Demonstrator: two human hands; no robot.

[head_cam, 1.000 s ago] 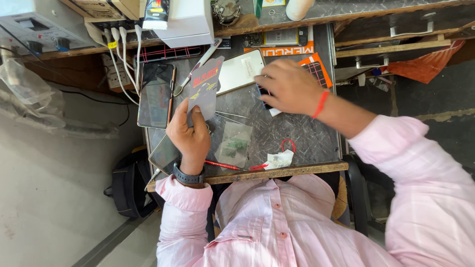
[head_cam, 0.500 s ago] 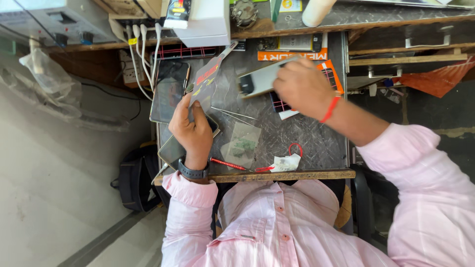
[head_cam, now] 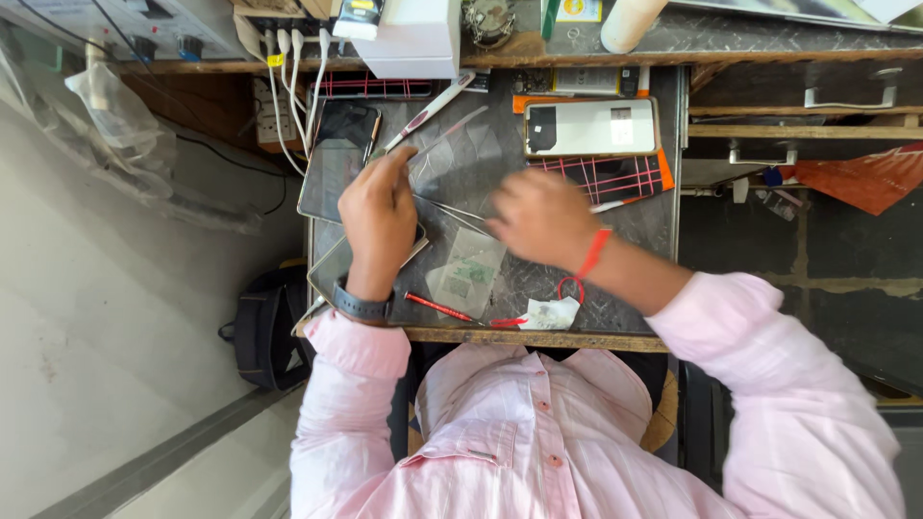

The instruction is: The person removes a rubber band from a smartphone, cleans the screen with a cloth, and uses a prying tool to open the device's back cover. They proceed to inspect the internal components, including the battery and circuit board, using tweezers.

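Since a half-second earlier the right hand (head_cam: 543, 219) has let go of the pale phone back (head_cam: 591, 127), which now lies flat at the far side of the surface (head_cam: 635, 288), and has drawn back toward the middle; the left hand (head_cam: 380, 216) has lowered the thin sheet it held up.

Nearest the body, along the front edge of the surface, lie a red-handled tool (head_cam: 437, 308), a loop of red wire (head_cam: 569, 288) and a crumpled white scrap (head_cam: 550, 313). Just beyond them a small clear packet (head_cam: 468, 274) with a green part inside lies flat between the two wrists.

The left hand, with a dark watch (head_cam: 362, 306) on the wrist, rests over the corner of a phone (head_cam: 332, 269) lying face up; its fingers are curled and the index finger and thumb pinch the near edge of a clear film (head_cam: 452, 144) that lies almost flat on the surface. The right hand, with a red thread band at the wrist, is blurred; its fingers are bent downward just above the surface beside a pair of slim tweezers (head_cam: 457, 213), and I cannot tell whether its grip has hold of anything.

Farther off, a dark phone screen (head_cam: 332, 159) lies left of the film, a white and red tool (head_cam: 428, 106) points diagonally past it, and an orange gridded mat (head_cam: 615, 178) lies under the phone back. At the far edge a white box (head_cam: 413, 43) and charging cables (head_cam: 288, 67) sit against a shelf.
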